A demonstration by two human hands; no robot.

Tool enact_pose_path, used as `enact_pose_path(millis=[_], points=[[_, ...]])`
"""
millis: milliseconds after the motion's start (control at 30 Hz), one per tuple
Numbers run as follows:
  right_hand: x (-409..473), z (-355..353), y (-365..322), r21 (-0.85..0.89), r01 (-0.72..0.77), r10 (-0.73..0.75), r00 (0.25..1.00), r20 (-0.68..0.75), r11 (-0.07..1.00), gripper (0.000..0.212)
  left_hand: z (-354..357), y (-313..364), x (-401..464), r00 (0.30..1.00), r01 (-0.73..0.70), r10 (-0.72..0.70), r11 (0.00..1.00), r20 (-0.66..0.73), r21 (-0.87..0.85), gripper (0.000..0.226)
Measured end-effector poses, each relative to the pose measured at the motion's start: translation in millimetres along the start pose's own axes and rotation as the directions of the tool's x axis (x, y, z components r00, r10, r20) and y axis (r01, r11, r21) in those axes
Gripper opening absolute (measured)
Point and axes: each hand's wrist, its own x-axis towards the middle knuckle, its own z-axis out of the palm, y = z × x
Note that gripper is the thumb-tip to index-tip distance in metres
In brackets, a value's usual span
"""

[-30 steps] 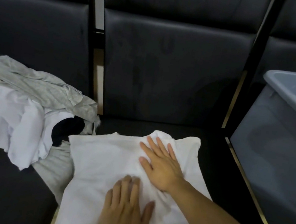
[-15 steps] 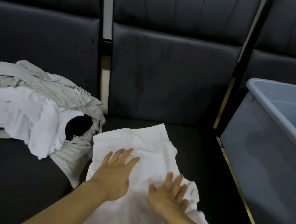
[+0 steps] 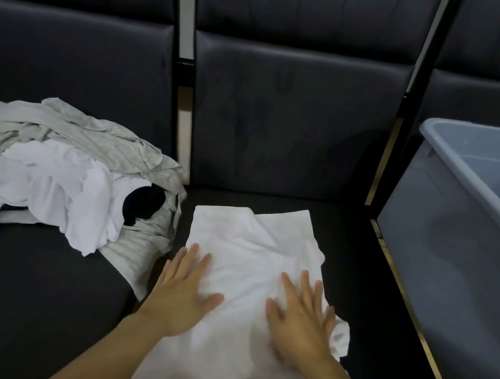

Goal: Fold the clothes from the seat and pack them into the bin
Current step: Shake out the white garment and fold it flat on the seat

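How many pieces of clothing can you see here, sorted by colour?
White: 2, the white shirt under both hands and a white garment in the heap.
Grey: 1, the grey garment.
Black: 1, a black piece, mostly hidden.
Total: 4 visible.

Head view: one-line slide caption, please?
Left hand and right hand press flat on a white shirt between clothes pile and grey bin.

You have one view only, from the camera on your head, looking forward and down onto the dark seat [image 3: 14, 300]. It sits close: both forearms enter from the bottom edge, and your left hand [image 3: 183, 289] and right hand [image 3: 300, 320] fill the lower middle. The seat backs [image 3: 286, 113] span the top, a clothes pile [image 3: 58, 180] lies at left, and the grey bin [image 3: 459, 253] is cut off at right.
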Motion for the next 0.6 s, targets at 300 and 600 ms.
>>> enact_pose_path(millis=[300, 600], points=[[19.3, -45.8, 28.8, -0.083, -0.350, 0.345, 0.936, -0.066, 0.933, 0.095, -13.6, 6.6, 1.6, 0.887, 0.437, -0.446, 0.894, -0.118, -0.096, 0.074], [20.8, -31.6, 25.4, 0.156, -0.164, 0.167, 0.986, -0.004, 0.974, 0.049, -25.8, 7.6, 0.4, 0.886, 0.422, -0.452, 0.688, 0.105, -0.590, 0.040]])
